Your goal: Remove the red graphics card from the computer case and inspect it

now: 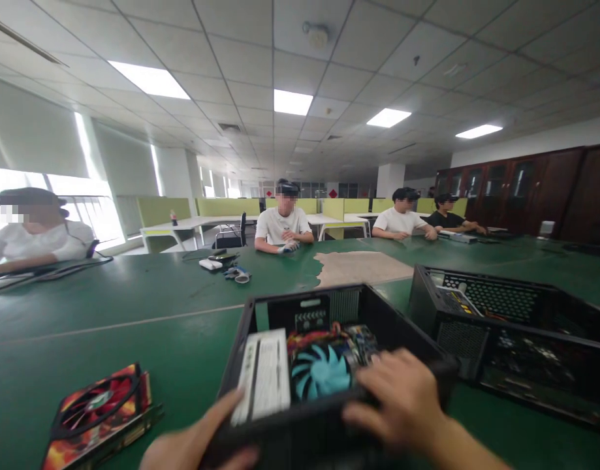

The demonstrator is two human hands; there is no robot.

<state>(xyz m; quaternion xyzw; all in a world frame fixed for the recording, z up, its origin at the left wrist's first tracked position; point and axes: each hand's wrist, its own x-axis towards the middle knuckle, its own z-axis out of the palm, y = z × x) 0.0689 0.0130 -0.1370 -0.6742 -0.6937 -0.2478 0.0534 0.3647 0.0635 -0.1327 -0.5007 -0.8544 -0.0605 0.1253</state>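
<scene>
An open black computer case (300, 438) stands right in front of me on the green table. My left hand (194, 434) is closed round its near left corner, thumb along the rim and fingertips below. My right hand (400, 395) is bent over the near rim towards the right, thumb outside and fingers over the edge. Inside the case are a turquoise cooling fan (324, 372), a pale labelled power supply (263, 375) beside my left thumb, and a circuit board (361, 343) with coloured wires behind the fan. Slight blur hides finer parts.
A red and black graphics card (101, 411) lies at left. A second open computer case (515, 346) stands close on the right. Beyond are a brown sheet (363, 266), gloves (238, 273) and a white box (210, 264). Several people sit around the table.
</scene>
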